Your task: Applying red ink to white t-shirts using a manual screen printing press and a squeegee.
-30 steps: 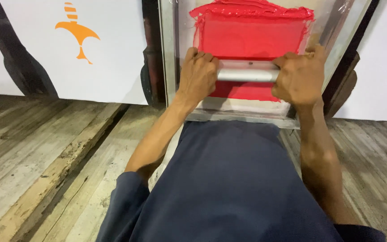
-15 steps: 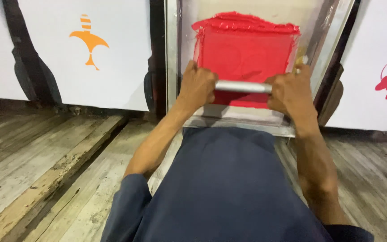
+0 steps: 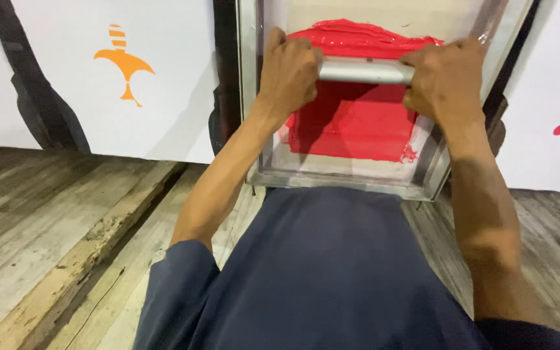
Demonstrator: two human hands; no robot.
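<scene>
Both hands have pushed the squeegee (image 3: 365,70) farther up the frame (image 3: 345,178). Left hand (image 3: 290,68) and right hand (image 3: 445,78) grip it closed; red ink (image 3: 351,126) covers the screen below them, a ridge remaining above.

Left hand (image 3: 290,68): closed around the left end of the squeegee handle (image 3: 365,71), fingers wrapped over the top.
Right hand (image 3: 445,78): closed around the handle's right end, level with the left.
Squeegee handle: a silver metal bar, held crosswise near the far edge of the ink.
Red ink (image 3: 358,120): spread thick over the mesh, a raised ridge beyond the bar.
Screen frame (image 3: 345,181): metal-edged, tilted slightly, lying between white sheets.
White sheet, left (image 3: 98,123): printed with an orange figure (image 3: 123,61).
White sheet, right (image 3: 552,84): bore a red and pink mark at the edge.
Floor (image 3: 46,227): worn wooden planks.
</scene>
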